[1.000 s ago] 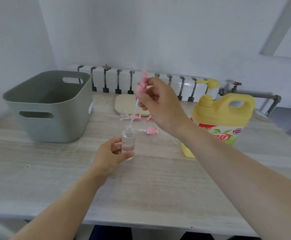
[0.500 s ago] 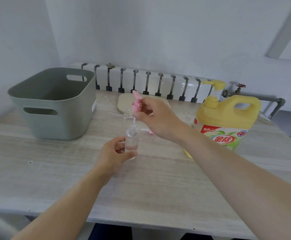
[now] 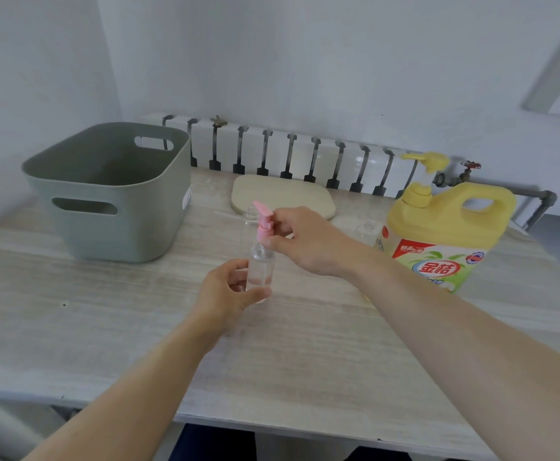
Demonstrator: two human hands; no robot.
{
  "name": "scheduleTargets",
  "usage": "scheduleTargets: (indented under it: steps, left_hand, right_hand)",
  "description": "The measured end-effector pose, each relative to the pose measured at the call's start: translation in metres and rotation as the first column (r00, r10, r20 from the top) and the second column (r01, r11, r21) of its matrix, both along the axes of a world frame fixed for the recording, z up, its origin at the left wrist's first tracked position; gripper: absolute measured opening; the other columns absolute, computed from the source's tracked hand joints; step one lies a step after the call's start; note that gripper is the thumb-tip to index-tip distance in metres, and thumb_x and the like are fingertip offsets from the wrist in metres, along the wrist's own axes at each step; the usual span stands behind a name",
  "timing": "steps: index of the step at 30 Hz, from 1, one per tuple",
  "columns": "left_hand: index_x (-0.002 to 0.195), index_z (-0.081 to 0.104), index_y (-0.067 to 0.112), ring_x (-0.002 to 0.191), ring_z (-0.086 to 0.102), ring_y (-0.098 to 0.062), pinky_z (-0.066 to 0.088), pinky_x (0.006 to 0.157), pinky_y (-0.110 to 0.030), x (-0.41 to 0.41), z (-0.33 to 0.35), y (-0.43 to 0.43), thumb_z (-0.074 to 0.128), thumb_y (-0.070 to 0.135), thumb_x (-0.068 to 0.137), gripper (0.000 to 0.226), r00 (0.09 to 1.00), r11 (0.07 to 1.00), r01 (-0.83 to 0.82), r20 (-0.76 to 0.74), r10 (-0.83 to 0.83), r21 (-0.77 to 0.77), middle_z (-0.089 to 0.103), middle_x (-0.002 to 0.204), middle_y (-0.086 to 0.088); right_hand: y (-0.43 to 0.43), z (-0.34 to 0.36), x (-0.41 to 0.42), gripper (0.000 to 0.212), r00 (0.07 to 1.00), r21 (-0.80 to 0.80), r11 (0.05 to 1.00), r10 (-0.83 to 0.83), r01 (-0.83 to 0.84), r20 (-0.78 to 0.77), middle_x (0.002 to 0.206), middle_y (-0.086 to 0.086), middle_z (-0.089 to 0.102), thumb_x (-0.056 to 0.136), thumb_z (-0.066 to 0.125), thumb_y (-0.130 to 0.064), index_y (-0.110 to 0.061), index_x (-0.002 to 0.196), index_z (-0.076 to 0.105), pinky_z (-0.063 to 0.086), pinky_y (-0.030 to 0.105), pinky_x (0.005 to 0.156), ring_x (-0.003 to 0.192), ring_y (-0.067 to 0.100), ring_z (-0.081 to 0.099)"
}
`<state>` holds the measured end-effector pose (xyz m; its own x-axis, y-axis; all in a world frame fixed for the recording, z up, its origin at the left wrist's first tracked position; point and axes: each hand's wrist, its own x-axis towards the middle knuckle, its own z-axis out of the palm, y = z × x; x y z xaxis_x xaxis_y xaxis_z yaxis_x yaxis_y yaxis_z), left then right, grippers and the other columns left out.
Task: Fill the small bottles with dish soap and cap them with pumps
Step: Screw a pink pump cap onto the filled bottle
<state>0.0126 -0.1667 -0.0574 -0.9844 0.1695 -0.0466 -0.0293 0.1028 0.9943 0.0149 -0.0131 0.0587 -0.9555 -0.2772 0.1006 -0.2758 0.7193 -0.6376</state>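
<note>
A small clear bottle [image 3: 261, 266] stands upright at the table's middle, with my left hand [image 3: 227, 289] wrapped around its lower half. A pink pump [image 3: 264, 222] sits on the bottle's neck, and my right hand [image 3: 308, 242] pinches it from the right. Its tube is down inside the bottle. The big yellow dish soap jug [image 3: 445, 234] with its own pump stands to the right. Another small clear bottle [image 3: 367, 229] stands beside the jug, and a further one [image 3: 251, 215] shows just behind the pink pump.
A grey-green bin [image 3: 112, 194] with handle slots stands at the back left of the wooden table [image 3: 105, 327]. A pale rounded board [image 3: 282, 196] lies at the back centre. A white radiator [image 3: 298, 158] runs along the wall behind.
My right hand has lowered the pink pump from above the bottle down onto its neck, sliding the tube inside. My left hand has kept holding the bottle.
</note>
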Motion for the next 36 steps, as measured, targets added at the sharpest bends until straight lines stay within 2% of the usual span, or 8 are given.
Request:
scheduleTargets:
  steps: [5, 12, 16, 20, 25, 28, 33, 36]
  left_hand:
    - [0.116, 0.065, 0.023, 0.096, 0.065, -0.022, 0.047, 0.066, -0.014, 0.001, 0.001, 0.0, 0.084, 0.013, 0.073, 0.048, 1.0, 1.0, -0.002, 0.008, 0.002, -0.001, 0.074, 0.094, 0.008]
    - [0.108, 0.067, 0.025, 0.102, 0.061, -0.035, 0.051, 0.078, -0.026, 0.002, 0.001, 0.001, 0.085, 0.012, 0.072, 0.042, 1.0, 1.0, -0.011, -0.002, 0.011, -0.002, 0.075, 0.093, 0.005]
    - [0.107, 0.068, 0.026, 0.1, 0.063, -0.032, 0.052, 0.082, -0.031, 0.002, 0.001, 0.001, 0.085, 0.014, 0.071, 0.041, 1.0, 1.0, -0.016, 0.0, 0.016, -0.021, 0.075, 0.094, 0.006]
    - [0.104, 0.067, 0.027, 0.097, 0.066, -0.027, 0.054, 0.087, -0.037, 0.002, 0.003, 0.0, 0.085, 0.016, 0.071, 0.039, 1.0, 0.999, -0.017, 0.004, 0.017, -0.043, 0.074, 0.096, 0.006]
    - [0.11, 0.066, 0.023, 0.094, 0.068, -0.019, 0.054, 0.086, -0.034, 0.002, 0.003, 0.001, 0.086, 0.017, 0.071, 0.044, 1.0, 0.998, -0.021, 0.011, 0.022, -0.053, 0.074, 0.1, 0.004]
    - [0.107, 0.066, 0.024, 0.092, 0.068, -0.015, 0.051, 0.077, -0.024, 0.002, 0.004, 0.001, 0.086, 0.016, 0.07, 0.043, 1.0, 0.998, -0.027, 0.003, 0.027, -0.051, 0.074, 0.098, 0.004]
    - [0.108, 0.067, 0.023, 0.088, 0.067, -0.014, 0.05, 0.074, -0.022, 0.002, 0.004, 0.002, 0.086, 0.015, 0.07, 0.043, 1.0, 0.998, -0.027, 0.002, 0.027, -0.055, 0.074, 0.096, 0.004]
    - [0.106, 0.068, 0.024, 0.086, 0.067, -0.012, 0.047, 0.071, -0.019, 0.001, 0.003, 0.002, 0.087, 0.016, 0.07, 0.041, 1.0, 0.998, -0.03, 0.001, 0.03, -0.059, 0.074, 0.093, 0.006]
  right_hand:
    - [-0.001, -0.004, 0.0, 0.011, 1.0, 0.019, 1.0, 0.001, -0.001, -0.003, 0.097, 0.003, 0.069, 0.092, 0.058, -0.02, -0.016, 0.096, 0.067, 0.05, 0.04, 0.09, 0.094, 0.021, 0.064]
    - [0.001, -0.005, -0.003, 0.01, 0.998, -0.008, 0.999, -0.04, 0.04, -0.04, 0.087, 0.0, 0.071, 0.085, 0.068, -0.02, -0.012, 0.09, 0.072, 0.052, 0.036, 0.085, 0.084, 0.015, 0.065]
    - [-0.005, -0.012, -0.001, 0.017, 0.982, -0.04, 0.991, -0.132, 0.128, -0.133, 0.077, -0.004, 0.069, 0.078, 0.076, -0.028, -0.013, 0.08, 0.071, 0.055, 0.038, 0.078, 0.074, 0.013, 0.065]
    - [-0.011, -0.023, 0.003, 0.024, 0.955, -0.155, 0.961, -0.251, 0.227, -0.156, 0.073, 0.001, 0.069, 0.073, 0.08, -0.03, -0.009, 0.071, 0.069, 0.054, 0.042, 0.075, 0.071, 0.017, 0.064]
    - [-0.015, -0.034, 0.007, 0.021, 0.958, -0.366, 0.901, -0.277, 0.234, -0.069, 0.076, 0.001, 0.07, 0.073, 0.081, -0.028, -0.011, 0.081, 0.072, 0.055, 0.04, 0.08, 0.074, 0.018, 0.066]
    - [-0.011, -0.036, 0.007, 0.023, 0.974, -0.473, 0.857, -0.225, 0.206, 0.016, 0.081, 0.012, 0.065, 0.074, 0.08, -0.029, -0.011, 0.084, 0.07, 0.052, 0.034, 0.078, 0.073, 0.021, 0.057]
    - [-0.004, -0.036, 0.006, 0.012, 0.986, -0.513, 0.843, -0.117, 0.161, 0.116, 0.09, -0.001, 0.071, 0.08, 0.072, -0.022, -0.019, 0.092, 0.074, 0.045, 0.004, 0.074, 0.084, 0.004, 0.063]
    - [-0.001, -0.038, 0.004, 0.018, 0.985, -0.566, 0.808, -0.115, 0.166, 0.125, 0.091, -0.009, 0.074, 0.079, 0.076, -0.019, -0.021, 0.097, 0.075, 0.045, 0.003, 0.072, 0.086, -0.002, 0.065]
